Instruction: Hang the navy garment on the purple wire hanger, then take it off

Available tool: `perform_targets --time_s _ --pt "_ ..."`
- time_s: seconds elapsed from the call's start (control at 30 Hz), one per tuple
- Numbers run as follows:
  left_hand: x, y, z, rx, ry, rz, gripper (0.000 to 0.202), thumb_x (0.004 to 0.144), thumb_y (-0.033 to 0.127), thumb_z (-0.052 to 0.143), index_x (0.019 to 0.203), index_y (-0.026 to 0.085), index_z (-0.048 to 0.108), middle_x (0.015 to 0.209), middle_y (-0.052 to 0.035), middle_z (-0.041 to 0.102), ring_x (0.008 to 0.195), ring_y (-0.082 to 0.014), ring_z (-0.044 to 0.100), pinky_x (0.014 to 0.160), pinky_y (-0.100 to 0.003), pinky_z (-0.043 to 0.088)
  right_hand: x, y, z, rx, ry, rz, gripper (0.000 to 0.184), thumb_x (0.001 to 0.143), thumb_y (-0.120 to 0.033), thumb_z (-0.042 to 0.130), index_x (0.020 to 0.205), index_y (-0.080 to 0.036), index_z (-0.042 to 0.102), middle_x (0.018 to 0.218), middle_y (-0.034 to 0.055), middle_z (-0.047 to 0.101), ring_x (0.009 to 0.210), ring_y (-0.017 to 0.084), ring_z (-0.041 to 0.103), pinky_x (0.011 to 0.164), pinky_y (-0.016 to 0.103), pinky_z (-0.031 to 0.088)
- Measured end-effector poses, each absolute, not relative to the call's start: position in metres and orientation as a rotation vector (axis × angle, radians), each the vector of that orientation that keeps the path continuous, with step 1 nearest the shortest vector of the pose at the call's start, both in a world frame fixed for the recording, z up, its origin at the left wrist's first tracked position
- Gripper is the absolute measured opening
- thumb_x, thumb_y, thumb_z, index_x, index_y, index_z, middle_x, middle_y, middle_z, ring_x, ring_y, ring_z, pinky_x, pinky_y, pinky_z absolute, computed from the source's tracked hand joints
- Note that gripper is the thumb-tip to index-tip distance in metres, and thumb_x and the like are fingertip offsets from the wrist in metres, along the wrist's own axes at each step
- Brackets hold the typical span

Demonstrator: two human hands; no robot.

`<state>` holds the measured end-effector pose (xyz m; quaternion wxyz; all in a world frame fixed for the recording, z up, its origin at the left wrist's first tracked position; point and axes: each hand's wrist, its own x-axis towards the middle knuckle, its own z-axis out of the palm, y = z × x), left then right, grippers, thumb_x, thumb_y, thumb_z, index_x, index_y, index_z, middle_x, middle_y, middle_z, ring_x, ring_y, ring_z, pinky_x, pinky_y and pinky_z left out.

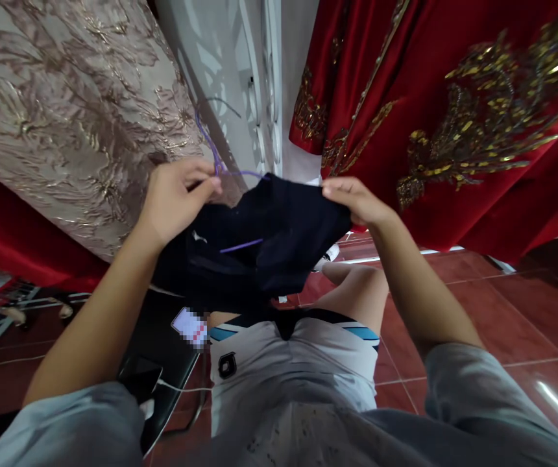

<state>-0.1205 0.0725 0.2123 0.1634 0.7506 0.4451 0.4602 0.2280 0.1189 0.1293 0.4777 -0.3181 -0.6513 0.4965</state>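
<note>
A dark navy garment (269, 246) hangs between my two hands at chest height. My left hand (176, 198) is closed on its left top edge, pinching it together with a thin purple wire hanger (213, 152) whose hook rises above my fingers. A length of the purple wire (241, 245) also shows across the cloth. My right hand (351, 198) pinches the garment's right top corner. Below, my lap in white shorts (293, 366) and one bare knee are visible.
A beige and gold brocade cloth (65, 110) hangs at the left, a red gold-embroidered robe (454, 110) at the right, a white wall panel (240, 78) between them. A black chair seat with a phone and cable (145, 376) sits at lower left. The floor (503, 305) is red tile.
</note>
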Motion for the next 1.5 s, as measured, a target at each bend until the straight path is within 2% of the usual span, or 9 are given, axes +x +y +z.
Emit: perform_targets --time_s 0.27,0.47,0.67,0.73,0.8,0.93,1.23,1.37,1.5 --pt "-0.077 0.169 0.259 2.375 1.511 1.650 0.008 0.086 0.017 0.083 0.088 0.012 0.077 0.079 0.0024 0.072 0.074 -0.0110 0.064 0.076 -0.029 0.053 0.261 0.203 0.179 -0.860 -1.462 0.737 0.051 0.108 -0.055 0.033 0.102 -0.020 0.069 0.093 0.0104 0.075 0.103 0.010 0.072 0.093 0.036 0.054" --pt "-0.048 0.157 0.239 2.544 1.306 1.455 0.004 0.086 0.018 0.077 0.090 0.019 0.077 0.085 -0.0033 0.074 0.083 -0.0217 0.069 0.087 -0.037 0.055 0.290 0.160 0.127 -0.823 -1.286 0.565 0.040 0.102 -0.061 0.049 0.103 -0.024 0.063 0.100 0.0114 0.075 0.103 0.020 0.071 0.097 0.042 0.055" --pt "-0.062 0.138 0.194 2.567 1.193 1.605 0.022 0.095 0.034 0.068 0.116 0.029 0.071 0.120 -0.0100 0.068 0.123 -0.0305 0.063 0.112 -0.046 0.048 0.226 0.080 0.091 -0.961 -1.194 -0.224 0.046 0.089 -0.055 0.071 0.116 -0.020 0.064 0.123 0.0129 0.066 0.121 0.028 0.063 0.106 0.049 0.049" --pt "-0.060 0.121 0.178 2.624 1.189 1.740 0.026 0.099 0.038 0.063 0.122 0.028 0.069 0.131 -0.0115 0.063 0.132 -0.0314 0.057 0.117 -0.048 0.044 0.186 0.068 0.081 -0.986 -1.335 -0.095 0.031 0.097 -0.050 0.062 0.095 -0.020 0.065 0.094 0.0077 0.069 0.092 0.021 0.066 0.089 0.039 0.052" --pt "-0.054 0.100 0.158 2.654 1.180 1.855 0.026 0.103 0.037 0.057 0.124 0.026 0.068 0.129 -0.0120 0.061 0.130 -0.0309 0.056 0.116 -0.049 0.043 0.150 0.072 0.068 -1.160 -1.547 0.243 0.043 0.097 -0.057 0.061 0.076 -0.020 0.062 0.070 0.0023 0.063 0.067 0.016 0.060 0.072 0.030 0.047" --pt "-0.044 0.059 0.105 2.557 1.296 1.971 0.022 0.103 0.028 0.055 0.118 0.022 0.069 0.112 -0.0107 0.062 0.113 -0.0272 0.060 0.105 -0.045 0.048 0.110 0.095 0.033 -1.603 -1.515 0.682 0.058 0.096 -0.056 0.061 0.052 -0.019 0.047 0.056 0.0028 0.054 0.063 0.015 0.056 0.067 0.028 0.036" --pt "-0.020 0.027 -0.032 1.590 1.502 1.583 0.025 0.086 0.015 0.059 0.110 0.021 0.062 0.109 -0.0087 0.070 0.104 -0.0245 0.067 0.097 -0.038 0.053 0.104 0.048 -0.026 -1.328 -1.306 1.186 0.050 0.095 -0.058 0.053 0.070 -0.016 0.065 0.061 0.0048 0.065 0.058 0.014 0.059 0.062 0.024 0.045" --pt "-0.003 0.021 -0.035 1.598 1.467 1.597 0.005 0.094 0.026 0.061 0.097 0.022 0.059 0.092 -0.0046 0.066 0.093 -0.0220 0.066 0.092 -0.034 0.053 0.111 0.033 -0.007 -1.125 -1.311 1.199 0.053 0.088 -0.060 0.069 0.059 -0.017 0.060 0.050 0.0002 0.055 0.049 0.009 0.048 0.053 0.024 0.036" --pt "0.006 0.019 -0.021 1.653 1.430 1.582 0.013 0.099 0.027 0.056 0.087 0.021 0.054 0.085 -0.0032 0.062 0.085 -0.0193 0.063 0.085 -0.030 0.052 0.125 0.030 0.015 -0.990 -1.303 1.285 0.049 0.088 -0.060 0.070 0.069 -0.016 0.066 0.052 -0.0017 0.055 0.048 0.008 0.046 0.052 0.023 0.035"
